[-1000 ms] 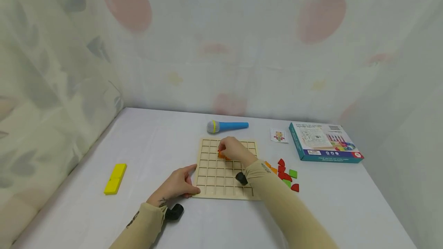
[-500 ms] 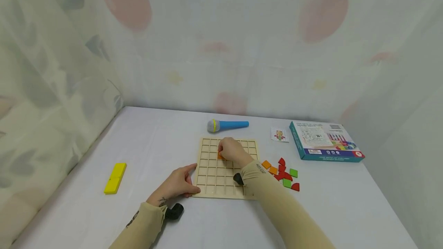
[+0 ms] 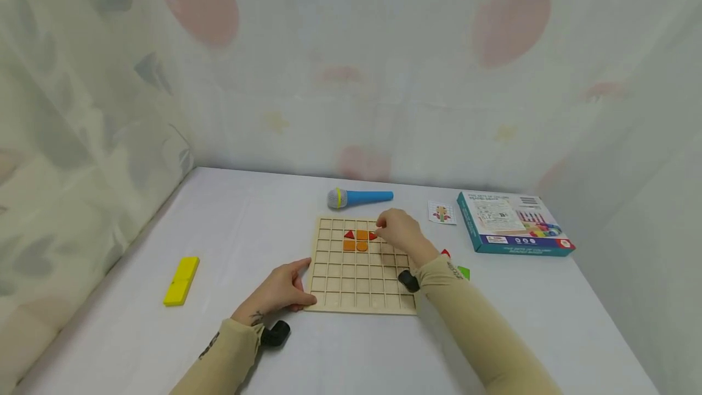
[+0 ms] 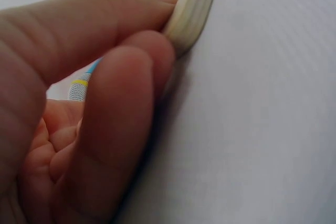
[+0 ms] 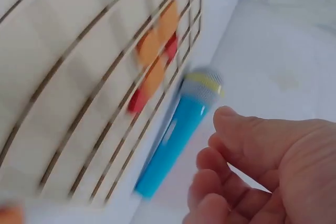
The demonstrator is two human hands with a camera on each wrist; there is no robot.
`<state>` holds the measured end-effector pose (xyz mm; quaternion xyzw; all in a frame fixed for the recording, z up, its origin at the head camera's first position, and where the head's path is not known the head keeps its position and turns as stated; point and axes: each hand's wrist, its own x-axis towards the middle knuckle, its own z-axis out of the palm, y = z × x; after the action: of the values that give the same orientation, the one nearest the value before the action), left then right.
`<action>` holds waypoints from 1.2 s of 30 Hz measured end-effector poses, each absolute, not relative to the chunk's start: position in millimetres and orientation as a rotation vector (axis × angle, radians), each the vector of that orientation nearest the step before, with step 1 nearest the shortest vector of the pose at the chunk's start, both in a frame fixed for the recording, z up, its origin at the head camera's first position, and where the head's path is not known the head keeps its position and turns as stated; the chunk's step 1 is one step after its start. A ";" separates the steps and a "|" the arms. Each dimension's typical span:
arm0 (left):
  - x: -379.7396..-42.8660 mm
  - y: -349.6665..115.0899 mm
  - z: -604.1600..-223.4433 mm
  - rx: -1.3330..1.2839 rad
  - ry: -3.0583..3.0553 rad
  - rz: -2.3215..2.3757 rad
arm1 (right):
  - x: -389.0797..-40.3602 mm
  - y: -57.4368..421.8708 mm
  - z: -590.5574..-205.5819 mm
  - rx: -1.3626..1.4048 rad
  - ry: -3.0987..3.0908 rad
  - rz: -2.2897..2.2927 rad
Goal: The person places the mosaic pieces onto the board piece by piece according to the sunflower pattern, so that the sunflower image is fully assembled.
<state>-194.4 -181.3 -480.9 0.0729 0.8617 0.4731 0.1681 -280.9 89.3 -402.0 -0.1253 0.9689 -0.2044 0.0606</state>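
Note:
A wooden grid board (image 3: 348, 285) lies on the table. My left hand (image 3: 280, 288) holds its near left edge between thumb and fingers; in the left wrist view the fingers (image 4: 118, 108) are bent against the board's corner (image 4: 191, 19). My right hand (image 3: 400, 230) hovers over the board's upper right part, fingers loosely curled, with nothing seen between them in the right wrist view. Set in the grid are an orange square (image 3: 349, 245), an orange round piece (image 3: 362, 246), another orange square (image 3: 362, 234), a red triangle (image 3: 349, 234) and a second red piece (image 3: 373, 236).
A toy microphone (image 3: 362, 198) lies behind the board. At the right are a small picture card (image 3: 441, 213), a game box (image 3: 515, 224) and loose pieces, mostly hidden by the right arm, with a green one (image 3: 464, 272) showing. Yellow blocks (image 3: 181, 281) lie at the left.
My right hand has let go of the orange square and moved right, uncovering the orange and red pieces in the grid. My left hand stays at the board's edge.

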 end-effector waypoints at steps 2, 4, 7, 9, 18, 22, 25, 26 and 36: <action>-194.8 -181.6 -480.0 0.201 2.454 1.340 | -279.5 107.4 -402.7 -0.336 2.932 -0.575; -195.2 -181.9 -479.3 0.196 2.461 1.327 | -278.0 123.2 -406.7 -0.279 2.923 -0.517; -195.7 -182.4 -478.8 0.180 2.470 1.314 | -274.7 141.5 -415.3 -0.208 2.902 -0.414; -196.0 -182.6 -479.0 0.166 2.468 1.311 | -272.2 149.4 -421.1 -0.161 2.881 -0.364; -196.6 -183.3 -482.2 0.162 2.455 1.330 | -264.6 161.4 -437.7 -0.054 2.822 -0.294; -196.7 -182.8 -482.3 0.172 2.462 1.324 | -265.8 162.7 -435.3 -0.031 2.844 -0.364; -196.5 -182.5 -482.1 0.181 2.460 1.328 | -270.3 160.3 -429.8 -0.046 2.880 -0.470; -196.5 -182.5 -482.1 0.181 2.458 1.329 | -272.4 158.3 -428.2 -0.064 2.891 -0.522; -195.5 -180.8 -480.3 0.187 2.428 1.356 | -292.6 122.6 -425.6 -0.391 2.810 -0.852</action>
<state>-195.5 -180.8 -480.3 0.0659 0.8575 0.4788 0.1763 -292.6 122.6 -425.6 -0.1313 0.9448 -0.2864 0.0897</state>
